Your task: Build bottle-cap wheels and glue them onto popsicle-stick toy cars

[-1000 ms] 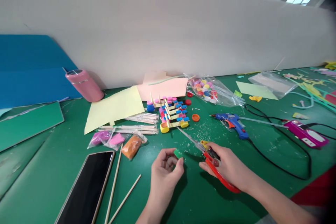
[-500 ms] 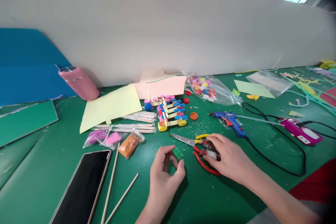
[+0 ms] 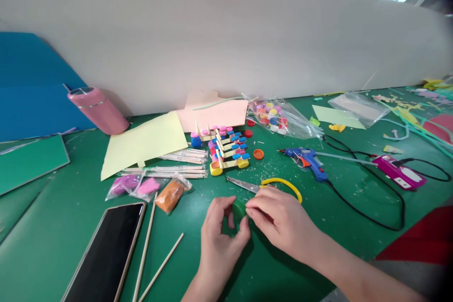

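Near the front middle of the table, my left hand (image 3: 222, 240) curls its thumb and fingers round a small green piece (image 3: 239, 208). My right hand (image 3: 283, 219) has its thumb and fingertips pinched at the right edge of that piece. The piece is partly hidden and blends with the green tabletop, so its exact kind is unclear. Just behind my right hand lies a pair of scissors (image 3: 244, 184), blades pointing left, with a yellow handle loop showing and the rest covered by the hand.
Behind the scissors stand several small models of sticks and coloured caps (image 3: 230, 148). A blue glue gun (image 3: 307, 160) with its cord lies right. Leftward are a phone (image 3: 106, 250), wooden sticks (image 3: 161, 266), bagged clay (image 3: 171, 194) and a pink bottle (image 3: 101, 111). Farther back is a bag of caps (image 3: 274, 115).
My right hand has moved left from the scissors' handles to the green piece, its fingers closing there. My left hand keeps hold of the piece. The view has shifted slightly.
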Action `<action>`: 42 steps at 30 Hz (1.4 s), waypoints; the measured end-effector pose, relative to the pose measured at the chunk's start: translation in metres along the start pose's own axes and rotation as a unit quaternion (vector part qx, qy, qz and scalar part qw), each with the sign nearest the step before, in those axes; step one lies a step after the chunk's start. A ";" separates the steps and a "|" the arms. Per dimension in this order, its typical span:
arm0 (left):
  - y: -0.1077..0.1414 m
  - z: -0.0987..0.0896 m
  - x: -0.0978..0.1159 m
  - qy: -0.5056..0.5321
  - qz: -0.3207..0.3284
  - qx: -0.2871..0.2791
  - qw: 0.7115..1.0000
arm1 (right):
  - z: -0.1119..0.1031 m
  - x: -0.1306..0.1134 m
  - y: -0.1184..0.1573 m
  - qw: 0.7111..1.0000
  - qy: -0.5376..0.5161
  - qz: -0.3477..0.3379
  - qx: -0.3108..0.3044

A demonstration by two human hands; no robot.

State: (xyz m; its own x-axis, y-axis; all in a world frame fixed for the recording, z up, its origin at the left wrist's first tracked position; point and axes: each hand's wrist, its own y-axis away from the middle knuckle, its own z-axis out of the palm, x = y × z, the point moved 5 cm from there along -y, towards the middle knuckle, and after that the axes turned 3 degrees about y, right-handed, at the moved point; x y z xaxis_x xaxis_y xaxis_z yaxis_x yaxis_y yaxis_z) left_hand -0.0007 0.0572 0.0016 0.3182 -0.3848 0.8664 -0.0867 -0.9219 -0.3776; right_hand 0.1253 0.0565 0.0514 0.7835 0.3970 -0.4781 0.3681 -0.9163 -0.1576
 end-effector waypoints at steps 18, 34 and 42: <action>-0.002 -0.001 0.001 -0.005 -0.004 0.002 1.000 | 0.010 0.003 -0.006 0.998 0.050 -0.029 0.040; -0.004 0.000 0.003 -0.090 -0.029 -0.003 0.995 | 0.005 0.006 -0.008 0.998 -0.028 0.008 0.050; 0.002 0.004 0.008 -0.160 0.079 0.011 0.984 | 0.011 -0.010 -0.017 0.994 0.071 -0.058 0.055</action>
State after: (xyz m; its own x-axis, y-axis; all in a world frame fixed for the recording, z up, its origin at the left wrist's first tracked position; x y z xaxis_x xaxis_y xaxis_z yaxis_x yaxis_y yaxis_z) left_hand 0.0052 0.0527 0.0063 0.5829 -0.4858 0.6513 -0.1391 -0.8494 -0.5091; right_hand 0.1053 0.0675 0.0494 0.8045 0.4964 -0.3260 0.4093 -0.8612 -0.3013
